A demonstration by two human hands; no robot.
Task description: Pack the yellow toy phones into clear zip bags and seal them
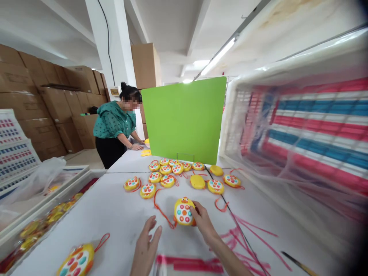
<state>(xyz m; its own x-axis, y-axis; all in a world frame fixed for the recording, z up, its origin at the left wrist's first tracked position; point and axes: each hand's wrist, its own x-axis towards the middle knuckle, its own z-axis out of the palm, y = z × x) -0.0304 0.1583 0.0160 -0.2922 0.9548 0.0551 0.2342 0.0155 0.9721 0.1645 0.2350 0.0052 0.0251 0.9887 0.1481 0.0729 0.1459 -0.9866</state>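
In the lower centre, the right hand (pixel 204 222) pinches a rounded yellow plastic duck toy (pixel 183 212), whose loosely trailing red cord (pixel 156 207) could snag the left hand's (pixel 146 242) parted, empty fingers.

Duck toy (pixel 184 211): yellow, with white belly (pixel 184 214) dotted red, orange, teal; orange beak (pixel 184 200). Cord (pixel 155 204): orange-red. Counter (pixel 115 214): pale grey. Panel (pixel 184 119): plain lime green. Strips (pixel 195 264): hot pink. Blurred stack (pixel 322 109): pink-white-blue stripes. Co-worker's blouse (pixel 107 120): green, dark-spotted.

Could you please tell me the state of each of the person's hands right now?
Left hand: open, holding nothing visible.
Right hand: closed on the edge of a yellow duck toy.
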